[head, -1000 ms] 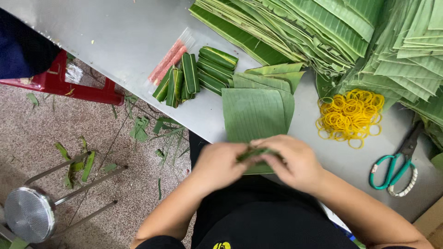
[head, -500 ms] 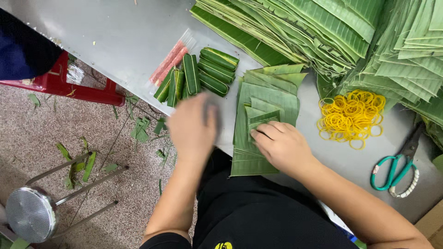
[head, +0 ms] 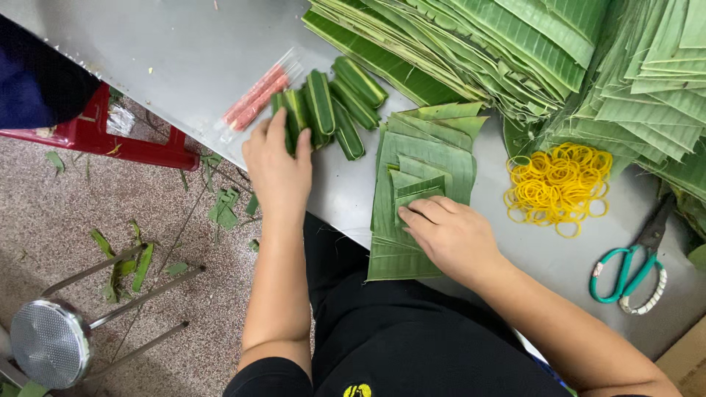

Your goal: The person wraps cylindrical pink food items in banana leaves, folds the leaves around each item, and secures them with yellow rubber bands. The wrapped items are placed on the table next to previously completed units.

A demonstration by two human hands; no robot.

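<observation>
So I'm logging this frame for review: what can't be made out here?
- Head view: whether the left hand grips a leaf roll or only touches it; the palm hides the contact.
- What lies under the right hand on the cut leaf pile; fingers cover it.
- The big leaf stacks run off the top and right edges.
- Contents of the clear packet: too small.

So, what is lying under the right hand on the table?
The right hand presses small folded leaf pieces on a stack of cut banana leaves. Anything beneath the palm is covered.
</observation>
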